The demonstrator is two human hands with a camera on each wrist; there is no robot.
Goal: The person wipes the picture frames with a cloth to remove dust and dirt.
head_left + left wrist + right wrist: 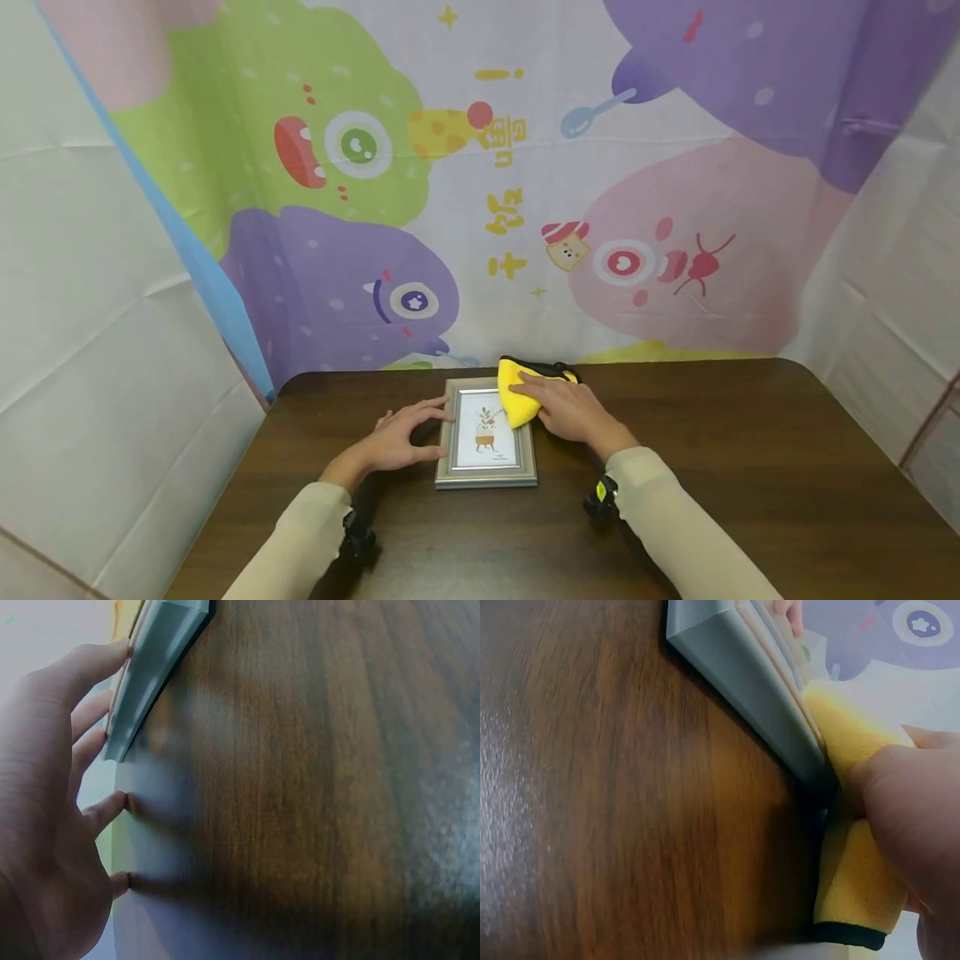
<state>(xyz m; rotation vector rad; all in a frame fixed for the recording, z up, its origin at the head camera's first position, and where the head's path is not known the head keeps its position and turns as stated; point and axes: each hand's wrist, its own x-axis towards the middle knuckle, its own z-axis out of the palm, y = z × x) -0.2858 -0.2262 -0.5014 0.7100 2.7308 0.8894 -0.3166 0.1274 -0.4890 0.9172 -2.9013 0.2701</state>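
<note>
A picture frame (486,482) with a silvery border lies flat on the table, its print of a potted plant facing up. My left hand (401,436) is at the frame's left side, fingers spread. In the left wrist view, the thumb and some fingertips meet the frame's edge (150,682), while two other fingertips are down by the tabletop. My right hand (570,408) holds a yellow cloth (517,404) with a dark border over the frame's upper right corner. Seen from the right wrist, the cloth (862,877) bunches under the hand and hangs past the frame's edge.
The dark brown wooden table (750,467) extends to both sides. Behind it hangs a curtain (480,317) printed with cartoon monsters, close to the table's back edge. Pale fabric walls (112,333) stand at left and right. A small black device (600,500) is strapped to each wrist.
</note>
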